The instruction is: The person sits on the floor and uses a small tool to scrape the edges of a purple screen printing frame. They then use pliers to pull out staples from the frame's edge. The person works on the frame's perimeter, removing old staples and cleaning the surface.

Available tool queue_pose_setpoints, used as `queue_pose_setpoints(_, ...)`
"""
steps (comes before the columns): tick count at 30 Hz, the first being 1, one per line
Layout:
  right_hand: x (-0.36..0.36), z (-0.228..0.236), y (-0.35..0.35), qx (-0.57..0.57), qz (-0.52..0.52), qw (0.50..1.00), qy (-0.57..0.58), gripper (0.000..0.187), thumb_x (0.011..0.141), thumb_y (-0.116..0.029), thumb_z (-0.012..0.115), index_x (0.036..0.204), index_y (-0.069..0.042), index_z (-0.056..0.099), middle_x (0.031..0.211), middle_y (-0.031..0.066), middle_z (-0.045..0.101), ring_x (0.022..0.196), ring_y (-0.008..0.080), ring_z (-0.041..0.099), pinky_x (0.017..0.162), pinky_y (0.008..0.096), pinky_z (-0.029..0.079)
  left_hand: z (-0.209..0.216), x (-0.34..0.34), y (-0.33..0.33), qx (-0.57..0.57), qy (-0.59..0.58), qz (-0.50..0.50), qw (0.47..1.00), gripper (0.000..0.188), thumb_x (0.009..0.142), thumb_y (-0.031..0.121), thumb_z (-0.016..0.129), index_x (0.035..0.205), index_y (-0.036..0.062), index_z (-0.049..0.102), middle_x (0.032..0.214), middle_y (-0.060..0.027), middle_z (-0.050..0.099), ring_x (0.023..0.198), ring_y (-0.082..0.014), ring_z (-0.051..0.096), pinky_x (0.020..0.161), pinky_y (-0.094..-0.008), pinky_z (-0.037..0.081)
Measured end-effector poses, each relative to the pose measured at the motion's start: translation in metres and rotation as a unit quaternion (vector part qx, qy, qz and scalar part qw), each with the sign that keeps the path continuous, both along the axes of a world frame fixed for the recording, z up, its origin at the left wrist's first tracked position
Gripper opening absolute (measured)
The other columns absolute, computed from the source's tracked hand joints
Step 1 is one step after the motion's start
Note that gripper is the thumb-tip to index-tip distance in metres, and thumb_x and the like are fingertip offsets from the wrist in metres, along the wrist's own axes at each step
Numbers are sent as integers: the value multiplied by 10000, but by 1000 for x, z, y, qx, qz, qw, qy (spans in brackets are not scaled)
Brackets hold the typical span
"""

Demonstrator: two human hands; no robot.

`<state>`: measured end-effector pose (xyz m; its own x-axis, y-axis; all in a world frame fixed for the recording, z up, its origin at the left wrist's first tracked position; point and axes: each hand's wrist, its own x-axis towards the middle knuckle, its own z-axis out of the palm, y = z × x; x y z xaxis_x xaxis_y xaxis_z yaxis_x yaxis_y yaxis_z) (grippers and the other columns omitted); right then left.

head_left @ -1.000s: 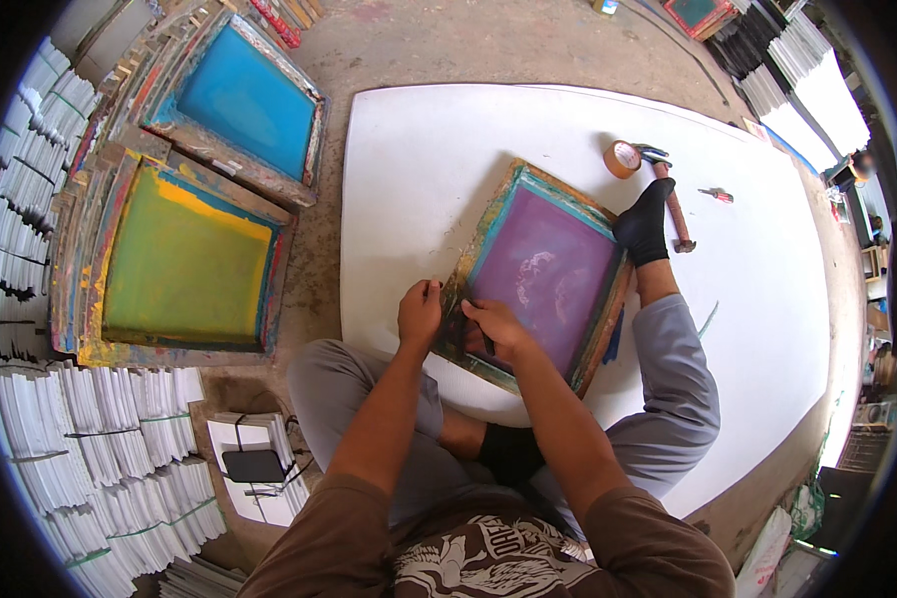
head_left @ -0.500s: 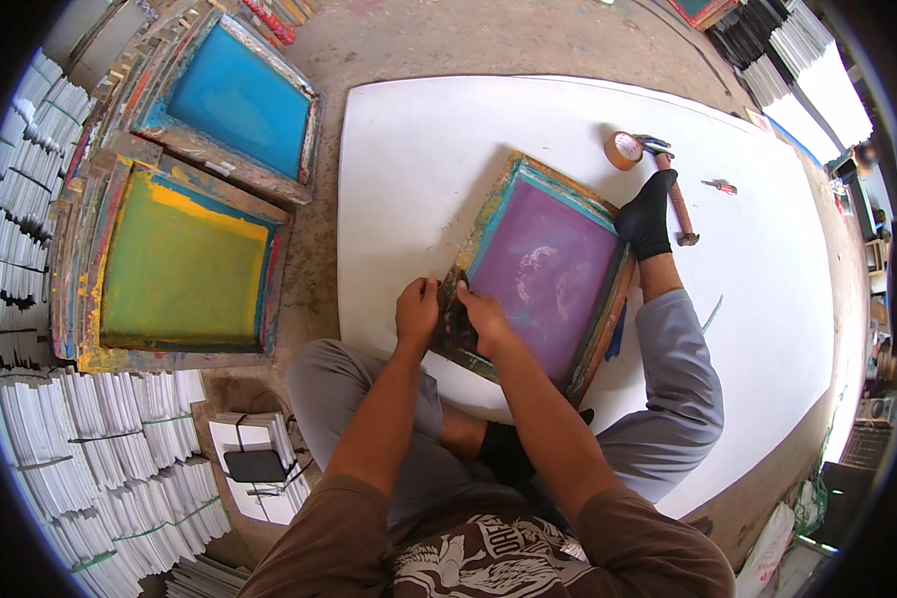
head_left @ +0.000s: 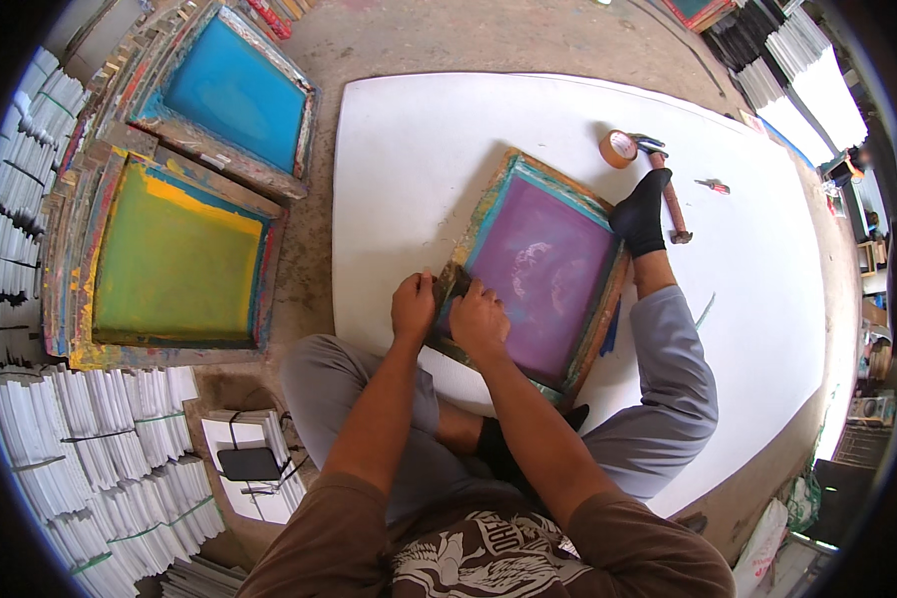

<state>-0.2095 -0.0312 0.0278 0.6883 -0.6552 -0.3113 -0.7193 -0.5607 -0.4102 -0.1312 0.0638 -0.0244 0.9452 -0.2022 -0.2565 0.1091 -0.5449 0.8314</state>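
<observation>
A screen printing frame (head_left: 553,264) with purple mesh and a paint-stained wooden border lies tilted in front of me. My left hand (head_left: 413,310) is closed at its left edge; what the fingers pinch is hidden. Fingers bent, my right hand (head_left: 479,321) grips a dark strip (head_left: 450,283) on the frame's left border, close to the left hand. My socked foot (head_left: 643,214) presses against the frame's right side.
A white board (head_left: 757,289) lies under the frame. Brown tape (head_left: 618,149), a hammer (head_left: 674,204) and a small red-handled tool (head_left: 713,186) rest beyond my foot. Leftward stand blue (head_left: 239,95) and yellow-green (head_left: 179,259) screens, plus bundled paper stacks (head_left: 110,439).
My right hand has turned over and its fingers now curl over the frame's left border. More of the dark strip shows between my hands. The frame has hardly moved.
</observation>
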Motion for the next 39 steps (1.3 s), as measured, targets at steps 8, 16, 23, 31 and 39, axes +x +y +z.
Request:
queue_pose_setpoints(8,3,-4,-54,424,-79,901,-52,333,829,-116,659,1155,-68,607,810,57,574,625,181,557,487,360,441,7,-2,-6,65,-37,-19,997,471,1071,405,456,987,36,736,1002,-216,726,941,-438,684,808,-518,522)
queue_pose_setpoints(16,17,32,-86,566,-178,788,-165,296,881,-152,718,1149,-73,620,769,-28,497,585,94,442,494,299,376,18,-2,-8,109,-14,-11,994,484,1084,408,447,997,23,726,939,-213,726,902,-431,691,796,-507,515)
queue_pose_setpoints(23,70,2,-91,473,-69,862,-170,342,890,-244,813,1073,-17,634,758,28,567,602,143,520,502,347,415,14,0,-7,102,-1,-15,995,472,1079,404,441,977,45,730,977,-208,729,938,-439,689,809,-529,526)
queue_pose_setpoints(31,96,8,-96,514,-127,845,-76,243,973,-243,749,974,-28,635,726,36,569,531,141,469,519,366,458,11,-1,-7,91,-15,-19,996,466,1083,384,445,960,23,713,963,-220,721,925,-450,683,797,-532,520)
queue_pose_setpoints(39,83,10,-98,512,-117,847,-78,271,996,-295,717,945,-43,632,745,45,586,541,131,439,560,418,503,25,-4,-12,105,-10,-23,994,456,1085,380,458,987,-3,685,946,-247,708,907,-469,672,781,-528,509)
